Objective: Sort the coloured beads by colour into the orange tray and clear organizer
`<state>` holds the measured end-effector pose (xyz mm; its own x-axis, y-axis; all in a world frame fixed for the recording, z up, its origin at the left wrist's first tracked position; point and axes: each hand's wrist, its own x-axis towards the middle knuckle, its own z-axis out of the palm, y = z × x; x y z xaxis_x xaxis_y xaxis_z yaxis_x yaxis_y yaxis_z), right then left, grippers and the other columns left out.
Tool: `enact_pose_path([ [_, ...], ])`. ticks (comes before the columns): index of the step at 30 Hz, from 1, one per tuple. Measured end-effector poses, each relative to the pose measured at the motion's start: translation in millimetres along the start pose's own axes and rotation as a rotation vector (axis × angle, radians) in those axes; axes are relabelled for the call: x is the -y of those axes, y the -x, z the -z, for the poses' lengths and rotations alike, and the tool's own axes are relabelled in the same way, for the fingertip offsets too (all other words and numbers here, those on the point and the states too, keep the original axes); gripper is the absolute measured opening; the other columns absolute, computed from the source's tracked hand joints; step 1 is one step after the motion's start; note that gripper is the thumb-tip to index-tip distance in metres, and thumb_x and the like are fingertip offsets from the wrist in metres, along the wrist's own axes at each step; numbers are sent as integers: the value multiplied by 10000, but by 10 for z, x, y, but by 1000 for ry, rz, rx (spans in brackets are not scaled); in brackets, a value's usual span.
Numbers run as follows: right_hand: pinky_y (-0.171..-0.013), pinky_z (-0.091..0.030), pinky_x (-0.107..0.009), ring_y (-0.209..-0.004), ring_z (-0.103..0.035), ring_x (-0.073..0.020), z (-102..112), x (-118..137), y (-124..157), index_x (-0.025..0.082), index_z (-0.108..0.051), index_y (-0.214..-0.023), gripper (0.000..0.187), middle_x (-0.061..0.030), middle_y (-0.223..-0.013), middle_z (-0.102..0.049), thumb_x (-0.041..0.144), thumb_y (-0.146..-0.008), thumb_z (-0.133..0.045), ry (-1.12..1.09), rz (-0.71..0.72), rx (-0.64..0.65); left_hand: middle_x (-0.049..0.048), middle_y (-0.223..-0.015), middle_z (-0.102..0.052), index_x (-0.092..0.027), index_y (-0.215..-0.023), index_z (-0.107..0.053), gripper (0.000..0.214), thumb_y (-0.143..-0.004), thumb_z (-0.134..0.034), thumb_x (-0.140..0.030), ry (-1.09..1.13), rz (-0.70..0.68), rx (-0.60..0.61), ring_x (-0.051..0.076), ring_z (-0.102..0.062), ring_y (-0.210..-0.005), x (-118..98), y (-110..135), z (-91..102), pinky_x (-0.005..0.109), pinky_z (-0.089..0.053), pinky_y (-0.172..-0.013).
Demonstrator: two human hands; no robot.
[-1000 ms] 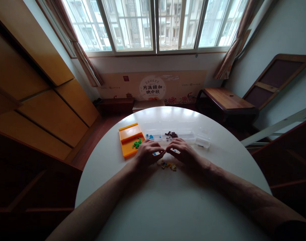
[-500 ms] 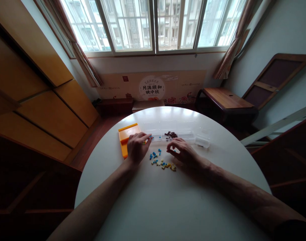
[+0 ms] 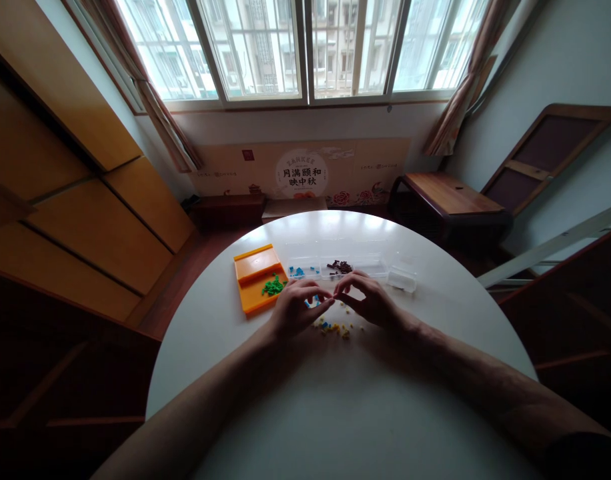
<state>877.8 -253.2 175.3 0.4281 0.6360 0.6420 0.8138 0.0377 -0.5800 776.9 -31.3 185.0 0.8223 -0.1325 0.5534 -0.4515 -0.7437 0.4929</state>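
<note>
A round white table (image 3: 325, 407) fills the middle of the view. Toward its far side lies a clear compartment box (image 3: 374, 268), with an orange tray (image 3: 251, 301) to its left. The left hand (image 3: 298, 307) and right hand (image 3: 370, 301) meet just on the near side of the box, each with thumb and forefinger drawn nearly together, fingertips touching or almost so; whether a piece is pinched there is too small to tell. A small clear container (image 3: 402, 279) sits beyond the right hand. Loose yellow and blue pieces (image 3: 339, 331) lie on the tabletop just nearer the wearer than the joined fingertips. Green pieces (image 3: 273, 286) sit in the tray beside the left hand; dark brown pieces (image 3: 340, 267) and a few blue bits (image 3: 297, 272) occupy separate compartments beyond the fingers.
</note>
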Motion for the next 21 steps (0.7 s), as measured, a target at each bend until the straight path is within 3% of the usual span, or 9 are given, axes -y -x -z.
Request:
enact_pose_path([
  [7, -831, -618, -386, -899, -705, -219, 9, 16, -3, 251, -734, -1033, 27, -44, -958, -767, 267, -1054, -738, -13, 33, 23, 20, -830, -784, -253, -956, -852, 214, -986, -806, -459, 6, -4, -17, 149, -677, -700, -7, -2, -65, 354, -535, -798],
  [13, -849, -628, -394, -921, -724, -222, -8, 8, -8, 246, -754, -1060, 22, -55, -987, -780, 241, -1049, -736, -8, 17, 1, 26, -800, -771, -249, -958, -863, 170, -987, -802, -405, 29, 26, -57, 152, -670, -684, -4, 1, -63, 351, -548, -778],
  [21, -912, -628, -431, -971, -746, -237, -27, -7, -2, 281, -762, -1197, 207, -55, -1078, -805, 166, -1033, -709, 39, 45, 5, 28, -803, -771, -232, -980, -869, 119, -979, -780, -311, 132, 97, -80, 142, -647, -654, 9, -12, -17, 306, -558, -683],
])
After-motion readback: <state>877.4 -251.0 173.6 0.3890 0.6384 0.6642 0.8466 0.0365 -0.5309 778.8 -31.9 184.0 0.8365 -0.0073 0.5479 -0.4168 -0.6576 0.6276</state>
